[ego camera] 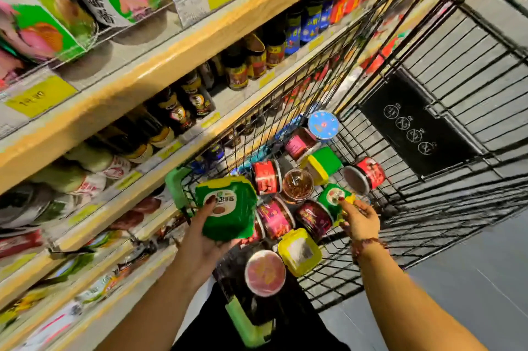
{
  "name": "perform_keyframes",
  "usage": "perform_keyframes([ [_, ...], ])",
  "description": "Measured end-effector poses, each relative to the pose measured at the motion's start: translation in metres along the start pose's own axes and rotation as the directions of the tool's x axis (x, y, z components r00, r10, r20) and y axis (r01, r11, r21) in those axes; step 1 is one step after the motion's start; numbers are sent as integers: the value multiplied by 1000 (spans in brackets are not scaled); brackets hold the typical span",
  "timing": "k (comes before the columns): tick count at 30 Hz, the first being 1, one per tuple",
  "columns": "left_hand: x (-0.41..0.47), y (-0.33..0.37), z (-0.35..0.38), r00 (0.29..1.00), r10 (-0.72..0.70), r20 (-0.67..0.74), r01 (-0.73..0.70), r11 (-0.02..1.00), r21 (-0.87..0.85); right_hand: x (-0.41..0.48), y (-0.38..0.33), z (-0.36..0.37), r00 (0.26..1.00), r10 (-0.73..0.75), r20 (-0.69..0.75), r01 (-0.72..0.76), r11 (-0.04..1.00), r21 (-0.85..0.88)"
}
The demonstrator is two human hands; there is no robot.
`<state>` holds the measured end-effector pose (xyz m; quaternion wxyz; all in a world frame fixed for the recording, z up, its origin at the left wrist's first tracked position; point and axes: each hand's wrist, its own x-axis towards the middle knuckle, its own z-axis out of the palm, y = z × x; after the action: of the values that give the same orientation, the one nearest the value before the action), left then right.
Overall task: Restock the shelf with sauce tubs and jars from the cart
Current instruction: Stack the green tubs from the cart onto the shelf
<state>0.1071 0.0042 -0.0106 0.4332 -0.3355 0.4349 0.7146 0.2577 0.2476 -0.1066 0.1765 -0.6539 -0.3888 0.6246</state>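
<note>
Green sauce tub (228, 207) sits gripped in my left hand (201, 239) above the cart (414, 125), while the fingers of my right hand (360, 220) pinch a second green tub (333, 197) among the jars (275, 217). Picking is under way; next, I judge, both tubs need carrying left to the shelf (160, 64).

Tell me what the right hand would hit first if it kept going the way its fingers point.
The right hand points up-left in the picture and already pinches the small green tub, so that comes first. Beyond it probably the clear-lidded jar, though depth is unclear.
</note>
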Motion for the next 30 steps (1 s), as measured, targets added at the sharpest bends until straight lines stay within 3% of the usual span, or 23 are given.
perform_keyframes([
  [5, 25, -20, 19, 997, -24, -74, 28, 998, 54, 42, 24, 20, 969, 217, -122, -196, 967, 160],
  [10, 53, -31, 38, 988, -18, -155, 38, 991, 128, 76, 48, 21, 929, 332, -166, -309, 939, 151],
  [14, 75, -36, 45, 985, -22, -170, 43, 991, 123, 118, 83, 10, 897, 435, -84, -417, 893, 167],
  [18, 88, -40, 55, 981, -14, -193, 41, 990, 134, 160, 132, -2, 903, 429, -1, -420, 885, 200],
  [21, 93, -44, 56, 984, 2, -180, 26, 987, 155, 131, 97, 9, 915, 403, 25, -400, 896, 195],
  [23, 93, -46, 55, 988, 13, -153, 15, 983, 184, 115, 80, 14, 923, 385, 4, -370, 885, 282],
  [26, 89, -50, 53, 994, 38, -101, -15, 976, 219, 111, 73, 21, 915, 403, -2, -369, 840, 397],
  [30, 76, -49, 55, 996, 40, -80, -24, 980, 196, 130, 82, 16, 936, 349, -35, -308, 866, 394],
])
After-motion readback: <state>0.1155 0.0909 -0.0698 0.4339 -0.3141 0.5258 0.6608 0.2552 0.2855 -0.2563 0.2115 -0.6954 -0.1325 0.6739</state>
